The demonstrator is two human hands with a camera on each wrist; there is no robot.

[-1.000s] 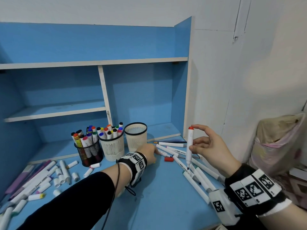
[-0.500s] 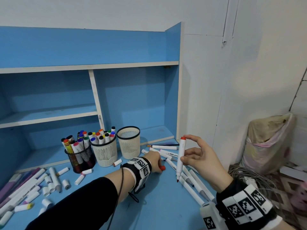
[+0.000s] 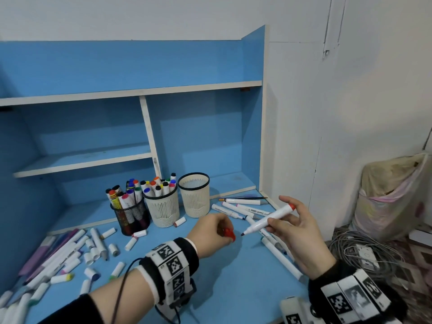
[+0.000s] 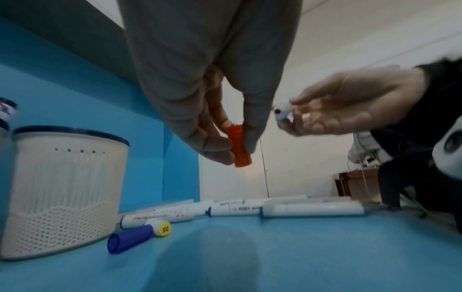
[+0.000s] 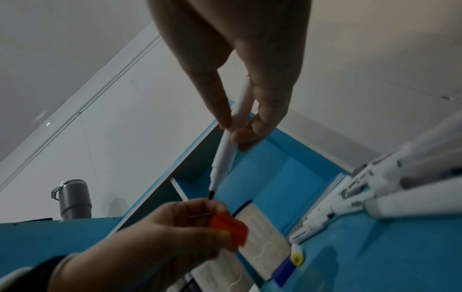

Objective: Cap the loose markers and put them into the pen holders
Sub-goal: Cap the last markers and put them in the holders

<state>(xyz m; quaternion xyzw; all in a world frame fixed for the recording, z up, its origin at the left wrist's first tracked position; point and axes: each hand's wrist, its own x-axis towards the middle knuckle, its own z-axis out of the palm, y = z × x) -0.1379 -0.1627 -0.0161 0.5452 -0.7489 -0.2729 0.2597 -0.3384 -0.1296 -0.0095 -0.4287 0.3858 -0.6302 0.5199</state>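
Above the near right part of the blue desk point(image 3: 233, 288), my right hand point(image 3: 301, 228) pinches the uncapped red marker point(image 3: 268, 219), nib pointing left. My left hand point(image 3: 210, 230) pinches its red cap point(image 3: 228, 233) just beside the nib. Capping is in hand: next I must line cap mouth with nib, then press.

A blue desk point(image 3: 233, 277) with a blue shelf unit point(image 3: 145, 90) stands against a white wall point(image 3: 350, 90). Right of the hands, a stuffed bag point(image 3: 392, 195) and coiled cables point(image 3: 364, 253) lie on the patterned floor point(image 3: 418, 265).
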